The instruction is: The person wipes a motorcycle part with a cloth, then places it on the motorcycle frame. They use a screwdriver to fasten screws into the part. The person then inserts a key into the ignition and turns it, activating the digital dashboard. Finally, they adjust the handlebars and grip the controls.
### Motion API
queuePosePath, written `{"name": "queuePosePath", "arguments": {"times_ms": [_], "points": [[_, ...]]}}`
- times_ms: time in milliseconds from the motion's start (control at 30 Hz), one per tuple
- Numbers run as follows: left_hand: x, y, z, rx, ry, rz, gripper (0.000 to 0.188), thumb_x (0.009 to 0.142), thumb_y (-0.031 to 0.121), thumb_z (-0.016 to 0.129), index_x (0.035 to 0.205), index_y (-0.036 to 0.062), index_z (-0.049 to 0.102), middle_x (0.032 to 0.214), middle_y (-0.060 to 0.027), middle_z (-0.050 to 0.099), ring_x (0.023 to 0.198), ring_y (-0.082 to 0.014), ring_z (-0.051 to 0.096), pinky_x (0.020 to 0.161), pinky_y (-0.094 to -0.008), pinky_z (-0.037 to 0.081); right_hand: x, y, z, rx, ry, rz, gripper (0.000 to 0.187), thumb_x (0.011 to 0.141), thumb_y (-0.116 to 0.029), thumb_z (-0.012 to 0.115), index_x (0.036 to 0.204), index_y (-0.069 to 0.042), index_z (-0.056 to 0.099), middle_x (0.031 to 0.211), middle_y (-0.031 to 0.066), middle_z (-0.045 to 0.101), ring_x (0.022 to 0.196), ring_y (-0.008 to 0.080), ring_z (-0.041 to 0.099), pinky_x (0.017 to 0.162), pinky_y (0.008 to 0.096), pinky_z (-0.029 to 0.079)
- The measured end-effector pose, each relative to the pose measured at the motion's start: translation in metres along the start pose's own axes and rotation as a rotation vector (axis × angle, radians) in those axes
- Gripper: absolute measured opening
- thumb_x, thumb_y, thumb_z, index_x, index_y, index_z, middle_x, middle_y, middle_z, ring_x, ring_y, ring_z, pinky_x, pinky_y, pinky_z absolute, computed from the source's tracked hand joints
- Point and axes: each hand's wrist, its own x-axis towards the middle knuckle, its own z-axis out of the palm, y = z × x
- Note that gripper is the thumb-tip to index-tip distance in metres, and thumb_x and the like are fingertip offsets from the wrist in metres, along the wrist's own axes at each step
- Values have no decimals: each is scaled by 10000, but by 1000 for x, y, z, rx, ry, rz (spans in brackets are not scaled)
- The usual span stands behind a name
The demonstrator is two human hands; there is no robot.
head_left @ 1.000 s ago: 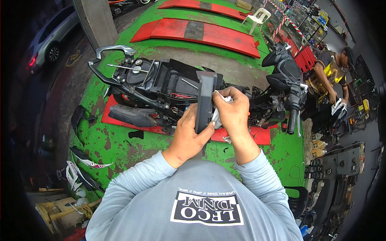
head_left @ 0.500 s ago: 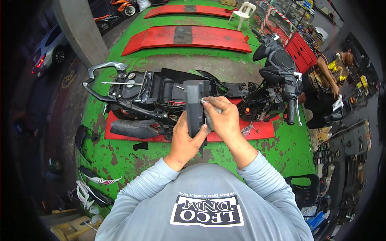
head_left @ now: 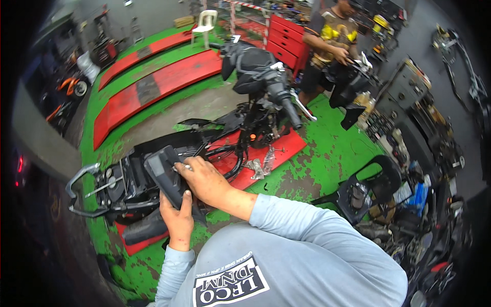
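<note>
My left hand [head_left: 177, 217] grips the lower end of a black plastic panel [head_left: 162, 165] from below, its thumb along the near edge. The panel is tilted above the stripped body of a scooter [head_left: 138, 153]. My right hand [head_left: 205, 180] is closed against the panel's right side, fingers bent. A small pale thing shows at its fingertips, too small to name. Under the panel, the scooter's bare frame and rear grab rail [head_left: 76, 192] show on the left. Its handlebar [head_left: 286, 100] stands beyond my right hand.
A co-worker [head_left: 332, 41] stands at the far right, holding a dark part [head_left: 353, 84] beside a red tool cabinet [head_left: 285, 43]. A black chair [head_left: 365, 187] stands to my right, near shelves of clutter. Red ramps [head_left: 158, 84] and a white chair [head_left: 205, 24] lie beyond the scooter.
My view has swung right, so the scooter and my hands sit further left in it. Both hands stay on the panel, which now leans more to the left.
</note>
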Motion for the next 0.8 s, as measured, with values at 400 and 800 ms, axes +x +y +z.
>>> {"name": "queuePosePath", "arguments": {"times_ms": [400,800], "points": [[-2,27,14,79,-85,24,411,934,68,676,1308,-69,573,1226,-163,648,1065,-234,616,981,-359,476,6,0,-27,683,354,362,256,865,-54,711,1113,10,721,1057,186,737,1019,365,720,892,427,572],[6,27,31,7,-255,20,447,951,97,704,1349,-54,566,1268,-132,643,1125,-222,599,1031,-348,446,-22,45,-41,87,294,-197,358,786,-14,699,1142,16,681,1069,118,659,1052,307,645,889,400,572]]}}
